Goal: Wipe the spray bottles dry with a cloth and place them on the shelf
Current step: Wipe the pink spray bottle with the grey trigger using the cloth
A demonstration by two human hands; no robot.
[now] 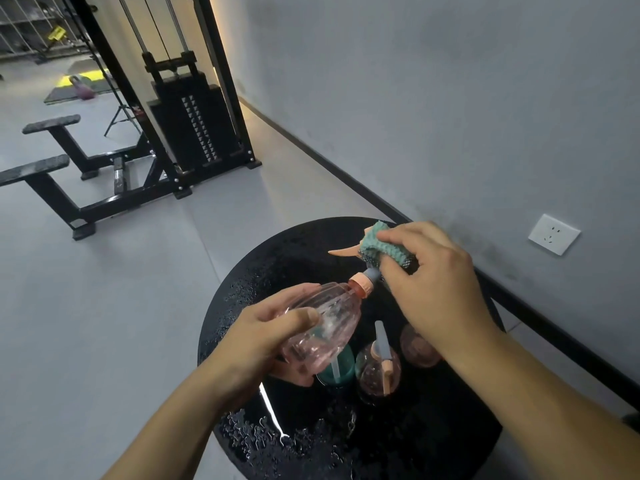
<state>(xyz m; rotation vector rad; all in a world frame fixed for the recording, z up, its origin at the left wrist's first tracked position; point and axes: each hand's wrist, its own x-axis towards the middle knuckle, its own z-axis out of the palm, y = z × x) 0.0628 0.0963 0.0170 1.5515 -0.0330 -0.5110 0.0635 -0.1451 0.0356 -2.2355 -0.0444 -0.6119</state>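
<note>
Head view, angled down, close over round table (242, 271)

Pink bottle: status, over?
Left hand holds pink bottle tilted; right hand rubs cloth on its sprayer. Three bottles wait on wet table.

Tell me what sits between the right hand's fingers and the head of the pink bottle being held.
In the head view, a teal cloth is wrapped over the spray head of the pink bottle, under the right hand. The left hand grips the bottle's body.
</note>
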